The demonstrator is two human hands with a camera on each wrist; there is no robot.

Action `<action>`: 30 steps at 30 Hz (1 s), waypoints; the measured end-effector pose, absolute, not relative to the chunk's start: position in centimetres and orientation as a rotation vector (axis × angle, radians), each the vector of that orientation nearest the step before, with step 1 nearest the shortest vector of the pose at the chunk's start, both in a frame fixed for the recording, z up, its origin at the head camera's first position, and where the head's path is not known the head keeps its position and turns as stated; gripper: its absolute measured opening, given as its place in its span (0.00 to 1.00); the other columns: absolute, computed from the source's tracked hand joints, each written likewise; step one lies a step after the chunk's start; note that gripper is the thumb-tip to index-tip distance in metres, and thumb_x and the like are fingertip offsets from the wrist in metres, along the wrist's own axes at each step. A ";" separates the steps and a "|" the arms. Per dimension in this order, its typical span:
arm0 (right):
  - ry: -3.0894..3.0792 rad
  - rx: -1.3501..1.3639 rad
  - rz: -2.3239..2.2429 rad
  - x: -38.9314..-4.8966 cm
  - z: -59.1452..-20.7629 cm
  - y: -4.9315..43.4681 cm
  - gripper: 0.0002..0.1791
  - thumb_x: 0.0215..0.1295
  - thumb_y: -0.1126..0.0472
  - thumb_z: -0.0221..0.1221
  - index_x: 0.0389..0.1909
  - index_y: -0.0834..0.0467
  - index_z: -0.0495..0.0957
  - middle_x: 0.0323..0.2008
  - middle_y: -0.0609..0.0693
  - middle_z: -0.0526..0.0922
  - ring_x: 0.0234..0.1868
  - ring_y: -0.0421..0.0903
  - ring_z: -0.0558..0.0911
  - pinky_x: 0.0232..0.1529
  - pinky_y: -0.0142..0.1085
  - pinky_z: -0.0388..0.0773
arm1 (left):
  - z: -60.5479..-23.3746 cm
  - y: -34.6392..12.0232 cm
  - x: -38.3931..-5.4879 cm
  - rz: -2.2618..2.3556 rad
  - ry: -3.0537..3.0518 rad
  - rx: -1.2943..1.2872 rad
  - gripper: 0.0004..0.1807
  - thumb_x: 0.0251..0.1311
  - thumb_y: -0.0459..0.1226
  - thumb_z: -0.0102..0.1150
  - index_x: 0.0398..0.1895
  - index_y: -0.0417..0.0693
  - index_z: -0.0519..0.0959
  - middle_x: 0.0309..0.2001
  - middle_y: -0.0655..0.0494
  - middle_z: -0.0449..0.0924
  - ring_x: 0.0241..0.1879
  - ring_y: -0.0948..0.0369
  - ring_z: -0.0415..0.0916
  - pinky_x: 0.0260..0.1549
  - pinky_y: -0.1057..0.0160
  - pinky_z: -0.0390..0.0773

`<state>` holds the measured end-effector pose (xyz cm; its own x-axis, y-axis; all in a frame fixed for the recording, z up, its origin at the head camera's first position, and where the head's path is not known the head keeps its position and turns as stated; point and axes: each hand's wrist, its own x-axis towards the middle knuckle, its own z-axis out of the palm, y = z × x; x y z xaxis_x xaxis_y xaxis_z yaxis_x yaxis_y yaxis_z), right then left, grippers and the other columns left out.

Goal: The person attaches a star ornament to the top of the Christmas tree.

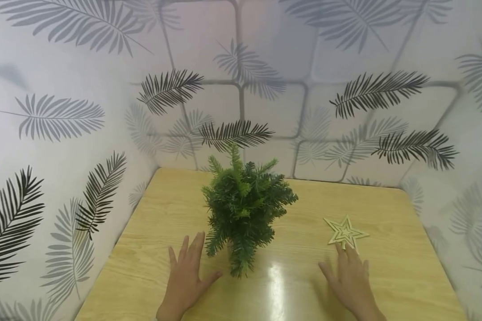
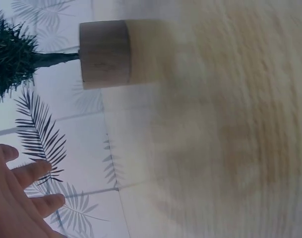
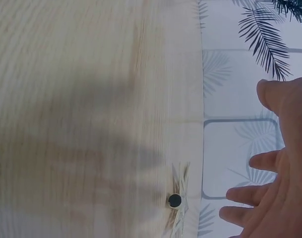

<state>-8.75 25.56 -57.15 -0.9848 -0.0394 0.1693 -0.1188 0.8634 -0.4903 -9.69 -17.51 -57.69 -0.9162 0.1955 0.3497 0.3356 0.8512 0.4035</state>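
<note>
A small artificial Christmas tree [image 1: 245, 209] with dense green branches stands upright on the table. Its thin trunk rises from a round wooden base [image 2: 105, 54], which the branches hide in the head view. My left hand [image 1: 185, 276] is beside the tree's left side, fingers spread, holding nothing. A gold star ornament [image 1: 345, 232] lies on the table to the right of the tree; its dark round socket end [image 3: 174, 200] faces the right wrist camera. Just in front of the star, my right hand [image 1: 351, 281] hovers with fingers extended and nothing in its grasp.
The light wooden table [image 1: 176, 200] backs onto a wall [image 1: 265, 107] patterned with grey and black feather leaves. Another patterned wall [image 1: 56, 156] runs along the left side. A bright glare patch shows on the tabletop between the hands.
</note>
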 end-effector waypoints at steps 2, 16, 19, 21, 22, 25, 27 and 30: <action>-2.855 0.121 0.771 -9.1 -57.0 25.9 0.43 0.73 0.48 0.63 0.72 0.76 0.59 0.68 0.81 0.62 0.68 0.83 0.61 0.55 0.85 0.49 | -57.4 -17.3 -9.8 -0.755 -2.698 -0.407 0.57 0.59 0.62 0.68 0.84 0.52 0.51 0.77 0.44 0.63 0.75 0.34 0.54 0.61 0.15 0.40; -2.963 -0.017 0.915 -9.9 -56.8 27.7 0.41 0.81 0.46 0.52 0.73 0.77 0.56 0.61 0.83 0.68 0.54 0.77 0.77 0.49 0.81 0.65 | -55.3 -15.6 -9.1 -1.337 -2.514 -0.422 0.50 0.72 0.63 0.53 0.86 0.55 0.40 0.81 0.56 0.55 0.77 0.40 0.53 0.64 0.23 0.54; -2.996 -0.043 0.947 -10.2 -57.1 28.2 0.40 0.81 0.45 0.50 0.73 0.76 0.56 0.60 0.82 0.68 0.46 0.66 0.82 0.45 0.71 0.77 | -54.3 -15.2 -9.1 -1.454 -2.470 -0.454 0.50 0.73 0.61 0.54 0.86 0.60 0.37 0.82 0.54 0.52 0.78 0.40 0.50 0.65 0.23 0.54; -3.022 -0.069 0.971 -10.6 -57.2 28.5 0.40 0.82 0.45 0.50 0.73 0.76 0.58 0.61 0.82 0.68 0.43 0.62 0.82 0.43 0.63 0.81 | -53.7 -14.9 -9.2 -1.515 -2.436 -0.484 0.50 0.73 0.60 0.53 0.86 0.60 0.37 0.82 0.54 0.50 0.79 0.41 0.50 0.65 0.24 0.54; -3.033 -0.086 0.986 -10.7 -57.3 28.7 0.40 0.82 0.44 0.49 0.72 0.76 0.58 0.61 0.81 0.68 0.43 0.60 0.82 0.42 0.59 0.82 | -53.5 -14.8 -9.2 -1.541 -2.420 -0.498 0.50 0.74 0.61 0.52 0.86 0.60 0.36 0.83 0.54 0.49 0.79 0.42 0.50 0.66 0.24 0.54; -3.048 -0.148 1.039 -11.1 -57.5 29.2 0.39 0.81 0.44 0.50 0.72 0.76 0.60 0.62 0.80 0.69 0.46 0.65 0.82 0.46 0.61 0.81 | -52.9 -14.5 -9.2 -1.574 -2.377 -0.530 0.49 0.74 0.63 0.48 0.86 0.59 0.36 0.83 0.54 0.46 0.78 0.41 0.51 0.65 0.23 0.54; -3.058 -0.198 1.060 -11.4 -57.8 29.6 0.41 0.81 0.43 0.49 0.72 0.77 0.59 0.63 0.81 0.67 0.53 0.73 0.79 0.51 0.66 0.77 | -52.5 -14.3 -9.0 -1.579 -2.361 -0.533 0.48 0.74 0.64 0.46 0.86 0.59 0.36 0.83 0.55 0.45 0.78 0.42 0.52 0.64 0.23 0.55; -3.078 -0.296 1.077 -12.0 -58.0 30.1 0.44 0.81 0.40 0.46 0.74 0.77 0.55 0.64 0.82 0.63 0.61 0.80 0.70 0.56 0.70 0.71 | -51.9 -13.9 -8.9 -1.565 -2.349 -0.537 0.48 0.75 0.63 0.46 0.86 0.58 0.36 0.84 0.53 0.44 0.78 0.44 0.52 0.66 0.27 0.57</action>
